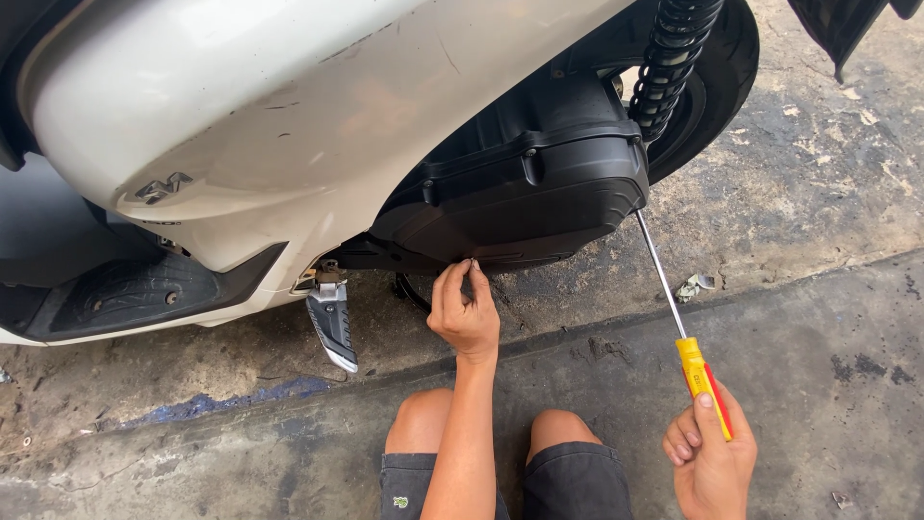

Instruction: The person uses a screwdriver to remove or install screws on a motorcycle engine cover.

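This is an outdoor roadside repair spot, of the kind where scooters are serviced on bare ground. A white scooter [289, 125] stands on rough, oil-stained concrete [818, 173], its black engine cover [520, 193], shock spring [669, 58] and rear tyre [717, 96] in view. Below the scooter a raised concrete curb [828, 356] runs across, with a blue paint smear [221, 403] along its edge. Litter scraps [695, 285] lie just beside the scooter's rear. A screwdriver [688, 337] reaches the cover's corner.

Right hand [710, 457] grips screwdriver [674, 318] (tip at black cover [525, 197]); left hand [464, 310] apparently pinches its lower edge.
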